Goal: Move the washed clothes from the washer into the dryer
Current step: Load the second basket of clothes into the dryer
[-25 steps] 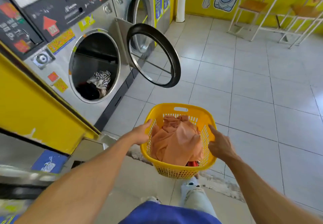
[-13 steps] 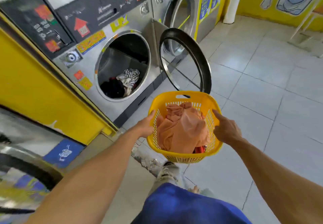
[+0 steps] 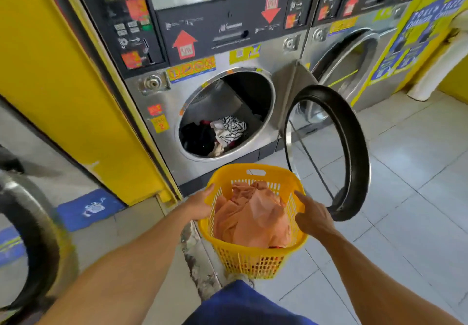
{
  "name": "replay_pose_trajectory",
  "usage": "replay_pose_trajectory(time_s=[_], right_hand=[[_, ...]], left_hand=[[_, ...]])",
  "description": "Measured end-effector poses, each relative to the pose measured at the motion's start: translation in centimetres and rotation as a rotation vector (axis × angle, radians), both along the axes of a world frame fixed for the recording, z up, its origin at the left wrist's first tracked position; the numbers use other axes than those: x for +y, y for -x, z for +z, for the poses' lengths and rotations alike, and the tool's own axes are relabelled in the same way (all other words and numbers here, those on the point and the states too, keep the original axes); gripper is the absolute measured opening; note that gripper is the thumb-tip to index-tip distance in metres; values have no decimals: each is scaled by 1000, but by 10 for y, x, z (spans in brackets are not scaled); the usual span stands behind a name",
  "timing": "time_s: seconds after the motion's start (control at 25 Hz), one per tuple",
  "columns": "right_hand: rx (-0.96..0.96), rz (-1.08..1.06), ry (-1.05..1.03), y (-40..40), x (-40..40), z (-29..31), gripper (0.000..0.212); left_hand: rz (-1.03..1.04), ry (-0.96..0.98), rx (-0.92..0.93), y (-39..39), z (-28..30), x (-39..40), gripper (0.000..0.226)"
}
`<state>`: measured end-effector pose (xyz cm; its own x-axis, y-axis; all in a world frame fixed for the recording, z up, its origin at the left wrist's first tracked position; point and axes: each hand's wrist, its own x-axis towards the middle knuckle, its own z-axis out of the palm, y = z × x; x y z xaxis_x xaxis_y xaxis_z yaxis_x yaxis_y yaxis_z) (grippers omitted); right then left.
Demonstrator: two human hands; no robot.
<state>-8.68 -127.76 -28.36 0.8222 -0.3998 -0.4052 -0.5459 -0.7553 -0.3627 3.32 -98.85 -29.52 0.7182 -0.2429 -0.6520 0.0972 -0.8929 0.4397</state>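
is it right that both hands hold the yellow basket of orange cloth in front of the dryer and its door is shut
Not quite: the door is swung open, as the head view shows. The rest holds: left hand and right hand hold the yellow basket of orange cloth before the dryer.

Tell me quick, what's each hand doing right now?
Left hand: closed on the rim of the yellow basket.
Right hand: gripping the basket's opposite rim.

Yellow basket (image 3: 255,261), orange cloth (image 3: 253,220), black-and-white striped garment (image 3: 234,127).
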Motion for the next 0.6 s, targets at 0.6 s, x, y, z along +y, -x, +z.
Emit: replay_pose_trajectory(time_s=[0.6], right_hand=[[141, 344, -13, -268, -61, -39, 76]], left_hand=[[428, 69, 20, -134, -58, -45, 89]])
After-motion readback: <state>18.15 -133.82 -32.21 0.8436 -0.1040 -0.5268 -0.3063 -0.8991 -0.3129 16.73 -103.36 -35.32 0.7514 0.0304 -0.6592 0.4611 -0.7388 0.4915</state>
